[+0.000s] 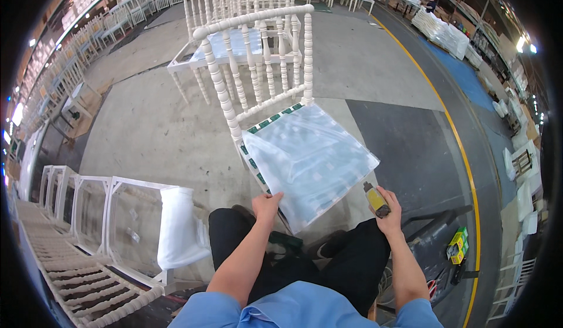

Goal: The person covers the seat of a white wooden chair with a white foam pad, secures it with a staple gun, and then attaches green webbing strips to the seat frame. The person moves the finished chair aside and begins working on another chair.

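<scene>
In front of me stands a white chair (267, 102) with turned spindles, facing me. Its seat is covered by a thin translucent plastic sheet (316, 158), with green strips showing along the back and left edges. My left hand (268, 206) is at the sheet's near left corner, fingers pinched on its edge. To the right of the seat, apart from it, my right hand (389, 213) is wrapped round a small yellow tool with dark ends (376, 200); its exact kind is unclear.
At left lie chairs on their sides (88, 257), with a white plastic roll (177, 228) on one. More white chairs (234, 11) stand behind. By my right knee, a dark bench (431, 249) bears a yellow-green box (457, 246) and red-handled pliers (433, 288). A yellow line (456, 134) crosses the floor.
</scene>
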{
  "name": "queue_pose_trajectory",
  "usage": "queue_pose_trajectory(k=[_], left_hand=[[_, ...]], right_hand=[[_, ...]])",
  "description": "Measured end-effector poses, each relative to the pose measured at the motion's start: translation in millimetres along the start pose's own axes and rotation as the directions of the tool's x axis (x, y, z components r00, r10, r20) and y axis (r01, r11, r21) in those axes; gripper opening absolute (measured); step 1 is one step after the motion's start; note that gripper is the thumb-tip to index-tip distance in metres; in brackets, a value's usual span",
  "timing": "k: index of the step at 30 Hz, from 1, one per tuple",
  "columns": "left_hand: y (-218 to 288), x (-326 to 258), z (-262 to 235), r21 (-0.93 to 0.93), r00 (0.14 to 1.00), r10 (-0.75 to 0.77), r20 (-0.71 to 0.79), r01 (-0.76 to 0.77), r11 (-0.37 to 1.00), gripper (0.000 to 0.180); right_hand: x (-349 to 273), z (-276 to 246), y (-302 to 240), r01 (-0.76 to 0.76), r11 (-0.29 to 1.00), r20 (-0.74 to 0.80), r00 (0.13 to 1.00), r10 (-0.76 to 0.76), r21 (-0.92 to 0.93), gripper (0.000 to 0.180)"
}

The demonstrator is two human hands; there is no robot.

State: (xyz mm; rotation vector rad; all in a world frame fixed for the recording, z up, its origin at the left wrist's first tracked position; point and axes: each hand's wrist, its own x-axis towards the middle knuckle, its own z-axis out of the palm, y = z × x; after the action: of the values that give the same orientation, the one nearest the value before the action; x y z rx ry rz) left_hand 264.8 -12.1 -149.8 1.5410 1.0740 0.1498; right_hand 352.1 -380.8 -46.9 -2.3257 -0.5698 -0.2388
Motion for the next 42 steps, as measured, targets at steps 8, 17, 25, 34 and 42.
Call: queue_pose_trajectory(k=[8,17,25,34,42], left_hand=[[-30.3,34.9,-5.2,0.018,0.981,0.188,-0.056,-0.187,0.982,0.028],[-30.3,29.5,-10.4,-0.015,0.990,0.134,0.034,-0.134,0.991,0.027],[-34.3,28.1,-14.2,0.003,0.988,0.150,0.027,-0.150,0.989,0.026],[-38.4,30.1,-15.2,-0.040,0.989,0.145,0.043,-0.143,0.989,0.027],[-31.8,27.5,-15.6,-0.100,0.996,0.065,0.066,-0.058,0.993,0.029]], right_hand=[[79.7,21.4,-67.4,0.019,0.971,0.537,0.831,-0.149,0.240,0.068],[131.0,122.0,-127.0,0.284,0.946,0.940,0.254,-0.228,0.153,0.071],[155.5,172.2,-151.5,0.356,0.922,0.960,0.166,-0.223,0.153,0.068],[152.8,187.0,-153.8,0.403,0.904,0.967,0.138,-0.212,0.141,0.069],[149.0,185.9,-155.7,0.451,0.888,0.980,0.124,-0.155,0.084,0.068]])
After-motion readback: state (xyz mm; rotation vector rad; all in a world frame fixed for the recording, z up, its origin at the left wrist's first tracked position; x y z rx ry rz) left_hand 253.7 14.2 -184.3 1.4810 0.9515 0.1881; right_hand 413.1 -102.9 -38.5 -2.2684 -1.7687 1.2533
